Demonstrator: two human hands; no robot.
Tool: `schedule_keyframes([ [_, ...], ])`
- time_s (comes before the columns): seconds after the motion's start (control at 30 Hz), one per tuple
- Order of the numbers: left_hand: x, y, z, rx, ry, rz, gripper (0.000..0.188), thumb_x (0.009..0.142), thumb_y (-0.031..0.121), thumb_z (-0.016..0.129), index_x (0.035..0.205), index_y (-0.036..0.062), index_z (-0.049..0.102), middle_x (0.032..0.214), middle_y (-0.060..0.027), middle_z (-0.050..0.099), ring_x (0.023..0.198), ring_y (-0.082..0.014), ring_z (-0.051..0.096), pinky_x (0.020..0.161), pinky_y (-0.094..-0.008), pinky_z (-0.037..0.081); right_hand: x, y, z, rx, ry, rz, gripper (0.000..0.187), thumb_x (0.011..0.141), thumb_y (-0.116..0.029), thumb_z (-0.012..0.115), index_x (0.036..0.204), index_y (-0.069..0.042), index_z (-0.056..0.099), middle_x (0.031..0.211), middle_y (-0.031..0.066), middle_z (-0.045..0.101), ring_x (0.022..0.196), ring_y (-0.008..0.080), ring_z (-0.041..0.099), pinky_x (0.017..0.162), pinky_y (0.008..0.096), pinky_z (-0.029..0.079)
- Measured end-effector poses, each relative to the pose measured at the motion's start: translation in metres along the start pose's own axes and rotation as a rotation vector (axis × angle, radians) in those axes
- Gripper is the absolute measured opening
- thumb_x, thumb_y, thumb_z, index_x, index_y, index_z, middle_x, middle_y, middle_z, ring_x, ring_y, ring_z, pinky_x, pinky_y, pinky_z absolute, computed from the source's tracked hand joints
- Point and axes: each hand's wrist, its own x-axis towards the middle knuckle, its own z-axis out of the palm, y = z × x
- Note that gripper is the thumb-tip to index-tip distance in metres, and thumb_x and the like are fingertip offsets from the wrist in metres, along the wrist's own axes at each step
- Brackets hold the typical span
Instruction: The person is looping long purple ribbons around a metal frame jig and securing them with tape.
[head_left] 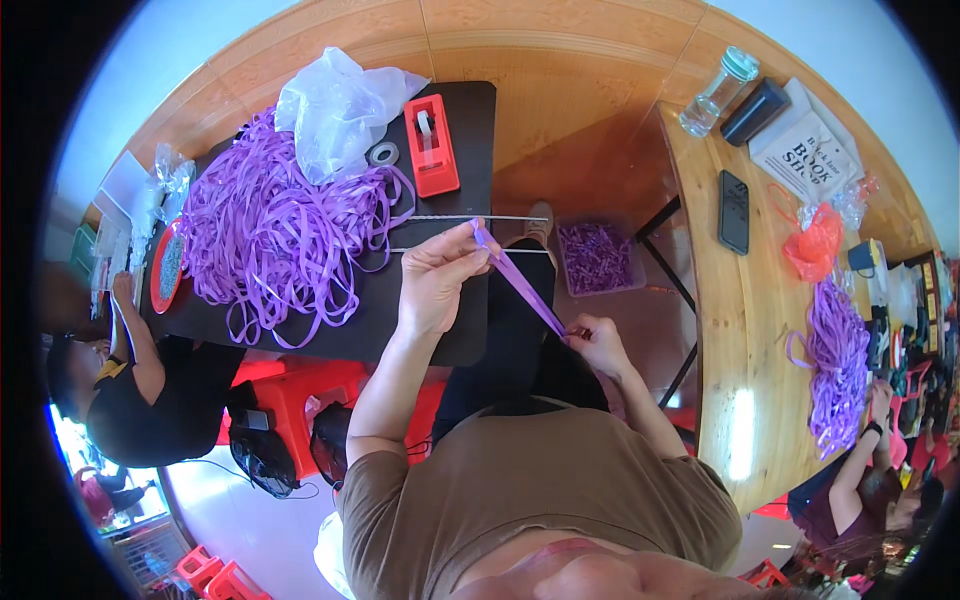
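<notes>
A purple ribbon strap [527, 288] is stretched at a slant between my two hands, over my lap. My left hand [440, 275] pinches its upper end between thumb and fingertips, close to two thin metal rods [510, 218] that jut out from the dark table's edge. Lower and to the right, my right hand [600, 347] has its fingers closed on the other end. A big tangled heap of purple straps [265, 235] covers much of the dark table [440, 320] to the left.
A red tape dispenser [432, 145], a tape roll [383, 153] and a clear plastic bag [335, 110] lie by the heap. A bin of purple pieces [600, 257] stands on the floor. On the wooden table [740, 330] are a phone [733, 212] and a bottle [718, 92]. Co-workers sit at both sides.
</notes>
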Motion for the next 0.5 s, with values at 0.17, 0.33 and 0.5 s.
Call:
schedule_keyframes([
  [0.17, 0.0011, -0.002, 0.0018, -0.011, 0.038, -0.011, 0.029, 0.082, -0.007, 0.062, 0.109, 0.0017, 0.065, 0.089, -0.0128, 0.069, 0.081, -0.0185, 0.067, 0.072, -0.0262, 0.053, -0.0013, 0.0031, -0.0013, 0.041, -0.085, 0.082, 0.008, 0.074, -0.003, 0.07, 0.08, -0.001, 0.065, 0.064, 0.0034, 0.06, 0.059, 0.009, 0.054, 0.055, 0.0255, 0.043],
  [0.33, 0.0012, -0.0009, -0.0007, -0.044, 0.061, -0.036, 0.028, 0.082, -0.007, 0.063, 0.108, 0.001, 0.065, 0.088, -0.0127, 0.069, 0.081, -0.0194, 0.067, 0.07, -0.0259, 0.053, -0.001, 0.0005, -0.0031, 0.04, -0.072, 0.078, 0.007, 0.075, -0.004, 0.07, 0.079, -0.001, 0.065, 0.063, 0.0028, 0.058, 0.059, 0.008, 0.052, 0.055, 0.0243, 0.042],
  [0.5, -0.0016, 0.0017, 0.0069, -0.076, 0.003, -0.029, 0.03, 0.081, -0.006, 0.063, 0.11, -0.0006, 0.064, 0.087, -0.0107, 0.068, 0.077, -0.017, 0.066, 0.069, -0.0235, 0.051, 0.0007, 0.0003, -0.0045, 0.058, -0.08, 0.077, 0.007, 0.077, -0.003, 0.069, 0.082, 0.0, 0.065, 0.066, 0.0013, 0.06, 0.06, 0.007, 0.053, 0.056, 0.0226, 0.042],
])
